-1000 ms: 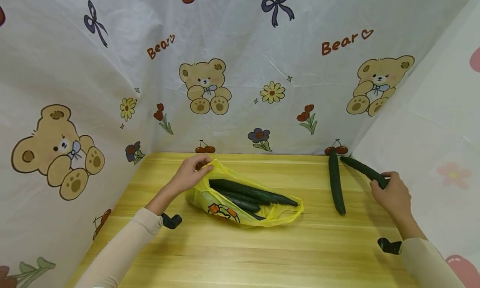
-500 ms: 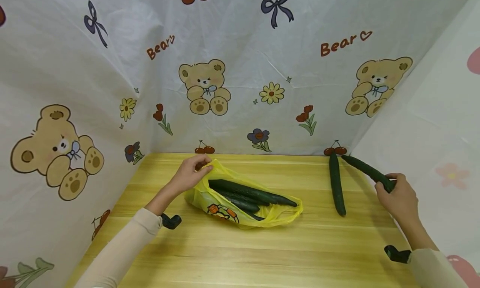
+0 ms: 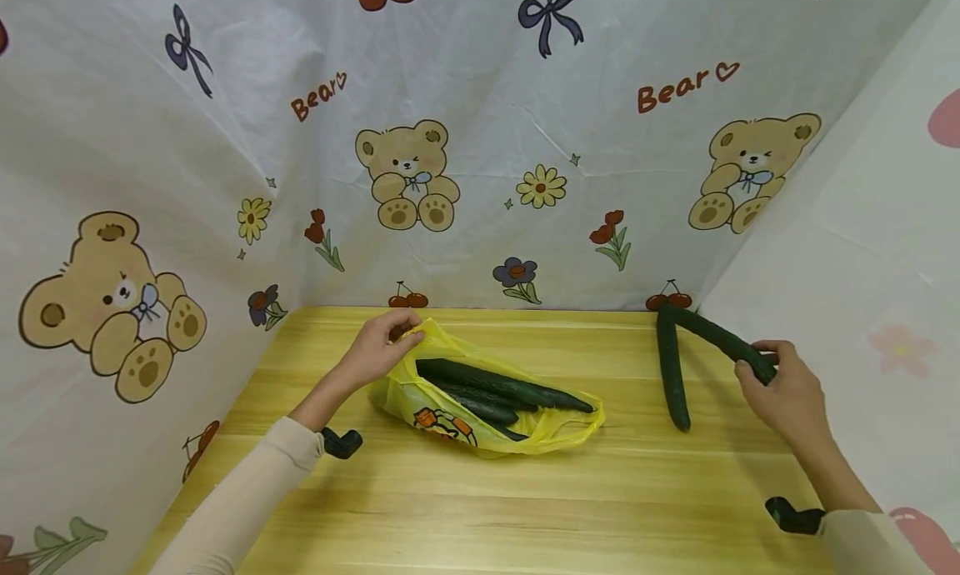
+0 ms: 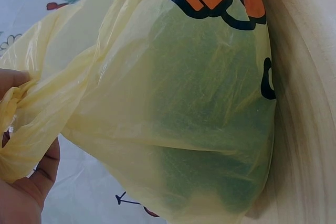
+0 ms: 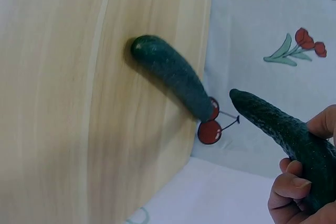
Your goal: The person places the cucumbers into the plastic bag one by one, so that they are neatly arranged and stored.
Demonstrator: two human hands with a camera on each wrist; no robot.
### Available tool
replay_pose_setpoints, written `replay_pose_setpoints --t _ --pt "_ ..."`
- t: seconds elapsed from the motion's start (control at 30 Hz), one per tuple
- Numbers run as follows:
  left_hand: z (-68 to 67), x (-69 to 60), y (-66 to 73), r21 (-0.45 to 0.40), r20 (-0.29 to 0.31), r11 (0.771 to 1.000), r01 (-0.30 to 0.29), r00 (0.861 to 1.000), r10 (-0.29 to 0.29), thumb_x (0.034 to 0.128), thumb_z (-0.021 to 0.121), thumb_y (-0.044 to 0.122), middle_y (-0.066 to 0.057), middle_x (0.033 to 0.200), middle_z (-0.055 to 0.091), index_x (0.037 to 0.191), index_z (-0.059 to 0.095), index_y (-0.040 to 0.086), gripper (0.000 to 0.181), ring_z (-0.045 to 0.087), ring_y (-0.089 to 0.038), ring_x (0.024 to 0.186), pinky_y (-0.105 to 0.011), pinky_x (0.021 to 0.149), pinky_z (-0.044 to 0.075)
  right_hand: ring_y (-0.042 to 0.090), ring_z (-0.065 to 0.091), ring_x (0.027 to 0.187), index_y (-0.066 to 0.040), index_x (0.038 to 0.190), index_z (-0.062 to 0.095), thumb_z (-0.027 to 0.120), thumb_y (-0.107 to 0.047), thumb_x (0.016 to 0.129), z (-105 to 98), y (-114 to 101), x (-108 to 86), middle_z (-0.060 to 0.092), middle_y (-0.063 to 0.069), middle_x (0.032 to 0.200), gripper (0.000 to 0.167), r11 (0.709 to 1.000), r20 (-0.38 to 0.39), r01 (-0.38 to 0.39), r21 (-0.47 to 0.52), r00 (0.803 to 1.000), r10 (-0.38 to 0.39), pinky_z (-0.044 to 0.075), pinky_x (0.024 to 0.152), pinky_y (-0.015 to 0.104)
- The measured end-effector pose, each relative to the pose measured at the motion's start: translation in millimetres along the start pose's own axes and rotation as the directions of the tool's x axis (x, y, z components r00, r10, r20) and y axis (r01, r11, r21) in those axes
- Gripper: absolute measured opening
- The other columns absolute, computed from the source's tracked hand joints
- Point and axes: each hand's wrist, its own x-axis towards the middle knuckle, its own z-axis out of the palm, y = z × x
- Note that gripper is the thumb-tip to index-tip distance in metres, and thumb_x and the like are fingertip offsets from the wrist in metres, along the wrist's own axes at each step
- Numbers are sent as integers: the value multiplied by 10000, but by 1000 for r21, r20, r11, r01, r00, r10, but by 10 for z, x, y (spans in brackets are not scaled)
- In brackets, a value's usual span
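My left hand [image 3: 382, 346] grips the gathered edge of a yellow plastic bag [image 3: 442, 404], holding its mouth up. Inside the bag lie several dark green cucumbers [image 3: 502, 383]; the left wrist view shows them only as dark shapes through the film. At the right, my right hand [image 3: 787, 392] holds a cucumber [image 3: 716, 335] by its near end, thumb and fingers around it. Another cucumber [image 3: 673, 375] lies on the table just left of it. In the head view their far ends overlap; the right wrist view shows the held cucumber [image 5: 273, 124] apart from the lying one [image 5: 170, 77].
The wooden table [image 3: 480, 508] meets a printed cloth wall [image 3: 480, 250] at the back, with more cloth on both sides. The right cloth [image 3: 847, 292] stands close beside my right hand. Dark wrist mounts [image 3: 795, 517] stick out from both wrists.
My right hand moved a little right and nearer, then back left and away with its cucumber. The cucumber's far tip now overlaps the lying one. The left hand and bag stay put.
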Motion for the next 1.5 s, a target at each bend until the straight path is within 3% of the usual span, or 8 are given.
replay_pose_setpoints --t 0.2,0.47,0.9,1.17,1.5 --pt "-1 -6 -5 -1 -2 1000 12 1000 -12 1068 703 243 10 917 593 1091 698 215 36 497 -205 791 -321 728 404 134 554 705 25 1462 485 596 -317 1077 33 -126 0 605 362 1291 528 998 -10 53 -20 999 -53 413 576 298" --pt "-3 -19 11 0 -2 1000 12 1000 -12 1067 705 265 10 915 599 1086 701 205 62 500 -197 784 -321 729 410 18 495 617 7 1449 496 605 -300 1082 36 -294 -77 612 329 1251 491 994 -9 108 -4 994 -109 405 540 292" --pt "0 -25 1 5 -14 1000 -14 1000 14 1058 715 209 12 907 579 1088 698 193 38 484 -166 782 -312 723 407 58 478 610 -15 1437 517 616 -272 1092 34 -555 -195 629 276 1218 441 983 1 180 40 984 -180 368 551 293" --pt "14 -25 -15 -9 1 1000 -3 1000 3 1066 705 304 14 877 548 1069 689 183 122 473 -171 761 -319 721 392 82 468 567 -79 1429 547 629 -276 1093 52 -665 -248 642 185 1181 399 978 4 186 93 982 -187 376 550 293" --pt "13 -14 -4 -8 3 1000 -1 1000 1 1068 704 282 12 866 534 1068 686 190 93 468 -180 761 -324 719 383 88 465 589 -119 1415 571 655 -243 1082 137 -779 -308 638 114 1180 366 960 13 238 147 970 -242 369 553 293"
